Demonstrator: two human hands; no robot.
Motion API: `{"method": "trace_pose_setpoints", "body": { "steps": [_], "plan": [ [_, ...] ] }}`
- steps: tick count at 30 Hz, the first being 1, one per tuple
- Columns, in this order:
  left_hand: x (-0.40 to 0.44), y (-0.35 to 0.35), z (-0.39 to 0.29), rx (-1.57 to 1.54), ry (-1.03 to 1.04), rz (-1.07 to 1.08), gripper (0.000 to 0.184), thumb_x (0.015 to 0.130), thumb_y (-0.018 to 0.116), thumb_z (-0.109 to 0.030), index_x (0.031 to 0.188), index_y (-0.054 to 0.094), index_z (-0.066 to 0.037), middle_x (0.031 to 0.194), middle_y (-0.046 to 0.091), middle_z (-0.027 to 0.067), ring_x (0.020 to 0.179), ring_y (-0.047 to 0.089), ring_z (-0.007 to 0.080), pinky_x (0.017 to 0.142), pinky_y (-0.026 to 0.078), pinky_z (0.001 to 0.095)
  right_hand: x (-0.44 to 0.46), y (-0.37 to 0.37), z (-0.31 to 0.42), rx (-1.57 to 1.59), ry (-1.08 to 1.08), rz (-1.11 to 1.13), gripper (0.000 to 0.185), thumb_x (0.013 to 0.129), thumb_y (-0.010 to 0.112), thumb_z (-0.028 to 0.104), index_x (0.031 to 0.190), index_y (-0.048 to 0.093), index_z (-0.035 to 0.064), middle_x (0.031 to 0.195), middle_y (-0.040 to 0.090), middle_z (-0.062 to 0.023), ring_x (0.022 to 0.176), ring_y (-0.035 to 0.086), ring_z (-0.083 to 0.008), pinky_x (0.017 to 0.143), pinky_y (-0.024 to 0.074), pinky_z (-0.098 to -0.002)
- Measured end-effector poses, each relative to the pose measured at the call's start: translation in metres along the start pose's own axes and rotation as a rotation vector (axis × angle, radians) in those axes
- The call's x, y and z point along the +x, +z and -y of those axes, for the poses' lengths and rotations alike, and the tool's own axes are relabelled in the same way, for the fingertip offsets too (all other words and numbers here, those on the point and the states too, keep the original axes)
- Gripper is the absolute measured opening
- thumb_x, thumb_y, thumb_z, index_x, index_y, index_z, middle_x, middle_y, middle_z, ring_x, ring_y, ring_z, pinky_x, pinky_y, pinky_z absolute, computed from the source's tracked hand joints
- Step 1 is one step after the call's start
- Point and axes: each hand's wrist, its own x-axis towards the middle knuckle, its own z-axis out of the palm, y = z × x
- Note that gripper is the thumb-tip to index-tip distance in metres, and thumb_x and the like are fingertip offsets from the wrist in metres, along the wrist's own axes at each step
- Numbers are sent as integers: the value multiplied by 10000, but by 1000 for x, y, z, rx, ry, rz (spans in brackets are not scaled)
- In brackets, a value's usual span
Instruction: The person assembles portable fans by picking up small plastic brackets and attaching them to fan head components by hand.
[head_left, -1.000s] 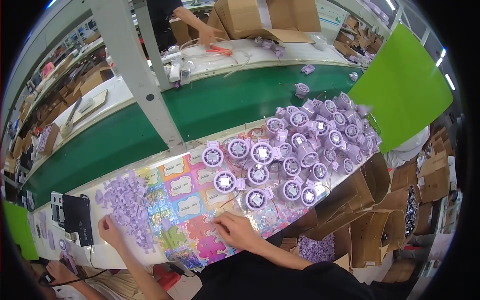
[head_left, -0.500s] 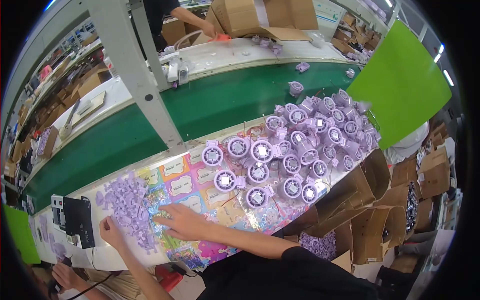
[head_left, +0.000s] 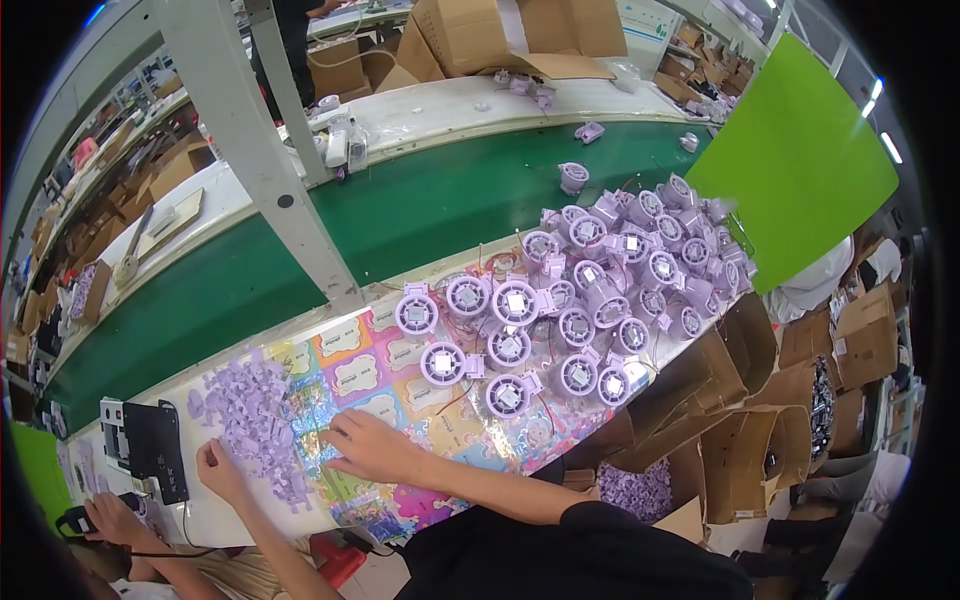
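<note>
Right hand point(head_left: 375, 447) over patterned sheet point(head_left: 452, 428), left hand point(head_left: 222, 470) by small purple parts point(head_left: 255, 430)

Label print on sheet: too small to read. Versus half a second ago, far worker's arm point(head_left: 322, 10) pulled back from far bench point(head_left: 430, 112). Right: fingers spread, contact unclear. Left: curled, can't tell if gripping. Small parts toward table's point(head_left: 215, 520) left end, round purple cases point(head_left: 508, 396) toward right.
</note>
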Motion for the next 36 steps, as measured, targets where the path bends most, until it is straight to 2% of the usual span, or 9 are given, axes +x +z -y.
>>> {"method": "trace_pose_setpoints", "body": {
  "steps": [21,25,28,36],
  "plan": [
    [-2,0,-2,2,-17,-9,210,957,653,-183,919,686,21,783,642,38,719,548,128,673,449,289,0,-4,1,28,4,2,378,858,724,296,1070,592,12,1005,563,-152,967,575,-323,864,478,-418],
    [-1,0,-1,-5,-9,-1,209,956,655,-183,921,687,20,783,637,31,712,535,121,665,440,282,0,-4,1,21,-3,-10,362,851,726,281,1054,597,10,996,566,-154,960,576,-320,865,477,-416],
    [-1,0,-1,-8,-15,-1,209,956,656,-183,920,687,20,779,632,26,705,524,116,656,433,279,-1,-3,0,16,9,21,400,869,720,311,1105,584,19,1024,557,-146,983,571,-322,870,478,-422],
    [-1,0,0,-1,-4,-7,208,954,657,-182,912,687,19,768,624,21,702,522,112,649,428,274,-1,-3,0,26,-2,-13,362,850,725,279,1056,590,13,1000,560,-151,966,572,-321,861,476,-419]
  ]
}}
